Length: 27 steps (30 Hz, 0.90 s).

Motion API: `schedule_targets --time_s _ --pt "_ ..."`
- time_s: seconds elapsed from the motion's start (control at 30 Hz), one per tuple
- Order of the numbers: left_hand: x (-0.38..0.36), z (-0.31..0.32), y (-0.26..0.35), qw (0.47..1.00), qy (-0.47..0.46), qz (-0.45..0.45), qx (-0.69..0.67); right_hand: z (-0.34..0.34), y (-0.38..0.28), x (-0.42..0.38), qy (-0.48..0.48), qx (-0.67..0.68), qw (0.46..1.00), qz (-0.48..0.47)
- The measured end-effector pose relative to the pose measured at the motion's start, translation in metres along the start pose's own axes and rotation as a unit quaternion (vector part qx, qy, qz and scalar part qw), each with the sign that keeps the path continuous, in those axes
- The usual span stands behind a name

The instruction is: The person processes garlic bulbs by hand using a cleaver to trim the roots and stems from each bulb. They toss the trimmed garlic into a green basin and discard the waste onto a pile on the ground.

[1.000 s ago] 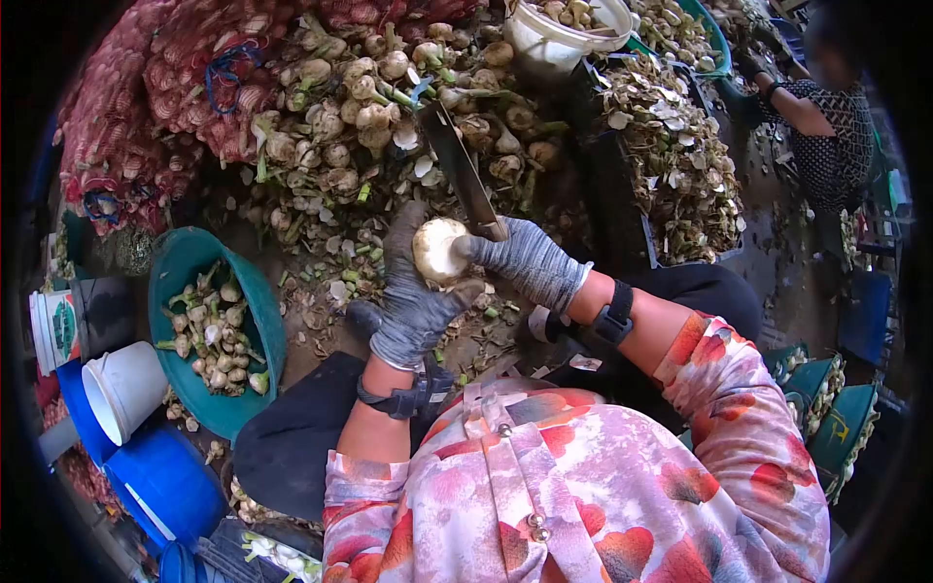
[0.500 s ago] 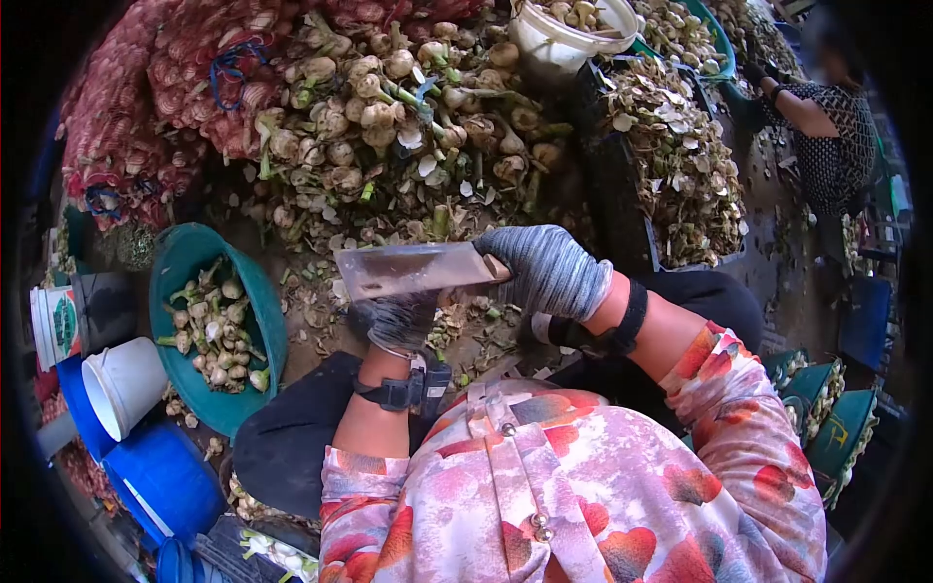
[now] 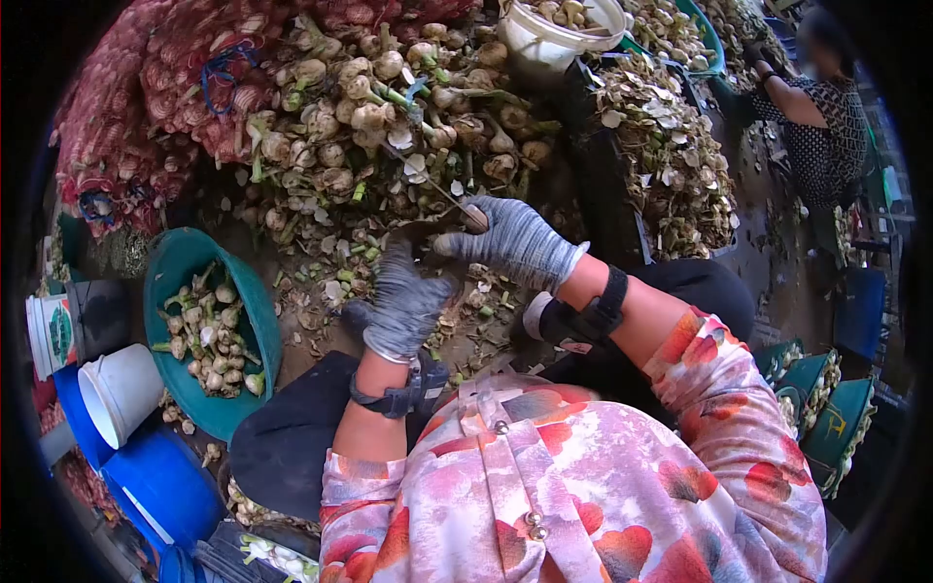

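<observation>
In the head view, my right hand [image 3: 520,238], in a grey knitted glove, is closed around the wooden handle [image 3: 475,219] of a broad-bladed knife. Its blade [image 3: 428,181] is turned nearly edge-on and points up and left toward the garlic pile. My left hand [image 3: 400,296], gloved the same way, is lower and to the left, close below the knife. The thumb stands apart from the fingers, and I see nothing held there. A heap of garlic bulbs [image 3: 374,117] with cut stalks lies just beyond both hands. Trimmings [image 3: 462,325] litter the ground beneath them.
A green tub [image 3: 262,321] of trimmed garlic stands at my left, beside a white bucket [image 3: 126,384] and a blue bucket [image 3: 170,486]. Red mesh sacks [image 3: 185,78] rise at the back left. A crate of peelings [image 3: 671,155] is at the right; another person [image 3: 812,126] sits beyond.
The blade has turned from flat-on to nearly edge-on, its tip now pointing up and left. My left hand has come out from behind it and moved slightly up. My right hand has shifted left.
</observation>
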<state>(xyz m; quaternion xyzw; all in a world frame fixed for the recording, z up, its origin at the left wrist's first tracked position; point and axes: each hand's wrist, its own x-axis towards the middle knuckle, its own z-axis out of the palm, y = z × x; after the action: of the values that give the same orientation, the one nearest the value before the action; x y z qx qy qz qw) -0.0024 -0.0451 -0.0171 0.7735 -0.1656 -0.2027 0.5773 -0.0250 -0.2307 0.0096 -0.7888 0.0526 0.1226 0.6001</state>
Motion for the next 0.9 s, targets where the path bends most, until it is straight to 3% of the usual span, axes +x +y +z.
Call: schedule_targets --time_s 0.1,0.13,0.17,0.2,0.23,0.3,0.37,0.43,0.5,0.53,0.57,0.7,0.77,0.8,0.83,0.87,0.9 --pt "0.004 -0.006 -0.041 0.993 0.069 0.074 -0.067 -0.005 -0.006 0.006 -0.001 -0.097 0.995 0.002" --pt "0.001 -0.001 -0.039 0.973 0.068 0.046 -0.214 -0.003 0.005 0.008 0.02 0.031 0.997 0.063" --pt "-0.002 -0.001 -0.036 0.906 0.008 -0.028 -0.423 -0.003 0.012 0.007 0.041 0.158 0.979 0.124" --pt "-0.008 0.001 -0.027 0.882 -0.006 -0.033 -0.47 -0.006 0.01 0.003 0.017 0.237 0.95 0.203" --pt "-0.011 0.003 -0.018 0.856 -0.021 -0.038 -0.515 -0.005 0.013 0.001 0.016 0.236 0.95 0.203" --pt "-0.005 0.009 -0.019 0.851 -0.017 -0.024 -0.524 -0.002 0.011 -0.003 -0.037 0.322 0.904 0.279" --pt "-0.001 0.012 -0.02 0.846 -0.016 -0.011 -0.533 -0.003 0.004 -0.013 -0.023 0.297 0.915 0.271" --pt "0.001 0.01 -0.023 0.828 -0.022 -0.039 -0.558 -0.003 -0.001 -0.017 -0.052 0.36 0.884 0.295" --pt "-0.005 0.011 -0.033 0.848 -0.012 -0.019 -0.53 -0.001 0.005 -0.014 -0.07 0.401 0.859 0.311" --pt "-0.007 0.008 -0.046 0.937 0.003 -0.055 -0.345 -0.002 0.006 -0.015 -0.072 0.417 0.844 0.328" --pt "-0.009 0.007 -0.053 0.985 0.017 -0.089 -0.145 -0.003 0.008 -0.016 -0.073 0.433 0.829 0.346" --pt "0.0 0.013 0.01 0.977 -0.009 0.048 -0.206 -0.002 0.021 -0.013 -0.081 0.448 0.82 0.348" --pt "0.006 0.014 0.004 0.975 0.011 0.053 -0.215 -0.004 0.016 -0.014 -0.031 0.178 0.937 0.298" --pt "0.007 0.014 0.001 0.98 0.038 0.073 -0.182 -0.003 0.025 -0.008 -0.014 0.042 0.981 0.188" --pt "0.008 0.011 -0.004 0.982 0.066 0.094 -0.148 -0.003 0.028 -0.011 -0.013 0.045 0.981 0.19" --pt "0.005 0.001 -0.019 0.991 0.003 -0.019 -0.133 -0.005 0.021 -0.016 0.041 -0.077 0.991 0.103" --pt "0.006 -0.004 -0.018 0.991 0.002 -0.019 -0.132 -0.009 0.011 -0.021 0.092 -0.198 0.976 0.013"
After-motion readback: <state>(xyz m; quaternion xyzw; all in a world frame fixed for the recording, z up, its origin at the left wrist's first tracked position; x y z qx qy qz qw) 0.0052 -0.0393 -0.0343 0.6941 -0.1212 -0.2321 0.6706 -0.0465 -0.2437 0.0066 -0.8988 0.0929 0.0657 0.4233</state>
